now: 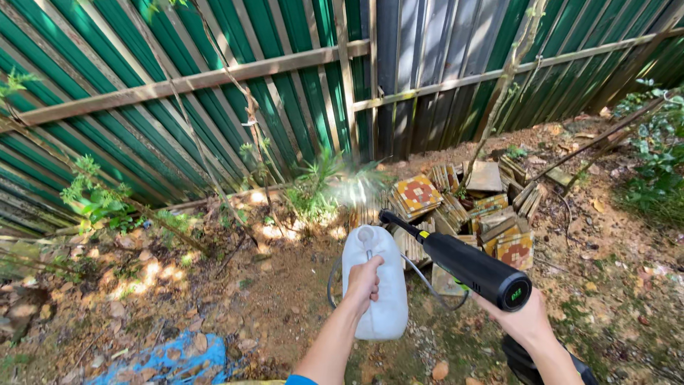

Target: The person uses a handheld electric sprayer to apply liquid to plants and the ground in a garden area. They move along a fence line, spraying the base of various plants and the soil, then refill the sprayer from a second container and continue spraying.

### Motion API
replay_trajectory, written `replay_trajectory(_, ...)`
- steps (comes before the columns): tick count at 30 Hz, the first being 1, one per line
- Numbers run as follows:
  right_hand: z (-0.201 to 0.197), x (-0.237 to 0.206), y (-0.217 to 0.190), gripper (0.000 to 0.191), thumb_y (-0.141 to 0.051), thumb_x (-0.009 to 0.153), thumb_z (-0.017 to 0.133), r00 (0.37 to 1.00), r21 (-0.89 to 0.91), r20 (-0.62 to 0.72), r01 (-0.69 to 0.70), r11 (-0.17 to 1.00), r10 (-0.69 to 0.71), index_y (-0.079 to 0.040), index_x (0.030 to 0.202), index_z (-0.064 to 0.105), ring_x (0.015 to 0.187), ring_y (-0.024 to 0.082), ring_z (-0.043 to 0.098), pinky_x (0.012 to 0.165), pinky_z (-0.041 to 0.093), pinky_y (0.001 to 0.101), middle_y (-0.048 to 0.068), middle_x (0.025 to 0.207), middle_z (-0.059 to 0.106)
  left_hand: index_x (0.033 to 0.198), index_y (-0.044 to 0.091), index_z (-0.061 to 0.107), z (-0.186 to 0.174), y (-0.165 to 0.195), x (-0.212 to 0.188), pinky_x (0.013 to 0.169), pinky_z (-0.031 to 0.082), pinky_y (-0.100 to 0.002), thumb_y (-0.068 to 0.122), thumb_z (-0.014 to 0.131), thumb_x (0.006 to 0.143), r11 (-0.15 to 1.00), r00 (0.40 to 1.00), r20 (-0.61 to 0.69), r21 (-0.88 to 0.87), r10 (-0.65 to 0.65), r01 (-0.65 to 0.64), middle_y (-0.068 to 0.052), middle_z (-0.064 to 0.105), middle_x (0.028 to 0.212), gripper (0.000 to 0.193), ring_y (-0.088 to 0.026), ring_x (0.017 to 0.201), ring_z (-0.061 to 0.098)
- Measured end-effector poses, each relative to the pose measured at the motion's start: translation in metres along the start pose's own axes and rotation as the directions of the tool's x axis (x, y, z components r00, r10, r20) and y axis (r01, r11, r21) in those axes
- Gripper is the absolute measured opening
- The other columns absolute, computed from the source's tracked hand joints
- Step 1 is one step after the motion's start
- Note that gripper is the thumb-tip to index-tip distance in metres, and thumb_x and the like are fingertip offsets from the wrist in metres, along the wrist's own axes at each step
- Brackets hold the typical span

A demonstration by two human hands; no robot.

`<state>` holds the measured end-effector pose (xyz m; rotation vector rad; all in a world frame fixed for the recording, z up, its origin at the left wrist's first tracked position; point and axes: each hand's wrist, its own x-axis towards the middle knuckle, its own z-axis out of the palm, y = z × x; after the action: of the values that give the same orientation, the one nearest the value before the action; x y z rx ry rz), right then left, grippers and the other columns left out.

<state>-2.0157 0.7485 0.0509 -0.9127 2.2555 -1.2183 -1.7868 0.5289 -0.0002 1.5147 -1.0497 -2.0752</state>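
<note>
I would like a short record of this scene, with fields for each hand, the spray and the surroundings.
left hand: left hand grips the handle of a white jug, held upright
right hand: right hand holds a black sprayer, nozzle toward the plants
hose: thin hose hangs in a loop between jug and sprayer
spray: mist over a green plant
behind: green metal fence
ground: bare soil, stacked patterned tiles, blue sheet
</note>
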Motion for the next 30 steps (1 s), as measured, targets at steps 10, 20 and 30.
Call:
replay_trajectory(10,0.025,0.006,0.001,0.050,-0.020,0.066,0.092,0.964,-0.019,0.037,0.264,0.964,-0.263,0.004,0.104,0.071,0.071,0.010,0.071,0.065,0.056,0.0301,0.007,0.086,0.077,0.075,0.007,0.053,-0.003,-0.036,-0.017,0.040,0.034,-0.031,0.057,0.079,0.081,1.000,0.998,-0.062,0.011,-0.020,0.020,0.000,0.047,0.061,0.057,-0.011,0.044,0.041)
replay_trajectory(20,0.059,0.025,-0.026,0.045,-0.021,0.072,0.088,0.954,-0.026,0.274,-0.119,0.992,0.122,0.003,0.106,0.071,0.056,0.018,0.071,0.057,0.059,0.0347,0.011,0.076,0.077,0.081,0.007,0.057,-0.034,-0.038,-0.028,0.041,0.036,-0.031,0.066,0.076,0.078,0.999,0.981,-0.187,-0.013,-0.054,0.052,0.000,0.047,0.061,0.062,-0.012,0.045,0.044)
replay_trajectory(30,0.100,0.021,-0.059,0.041,-0.016,0.073,0.086,0.947,0.064,0.311,-0.105,0.992,0.080,0.002,0.106,0.068,0.052,0.016,0.067,0.053,0.056,0.0344,0.008,0.075,0.075,0.098,0.005,0.068,-0.064,-0.035,-0.017,0.040,0.037,-0.028,0.048,0.078,0.079,0.998,0.992,-0.108,-0.036,-0.059,0.055,-0.009,0.070,0.075,0.048,-0.009,0.044,0.041)
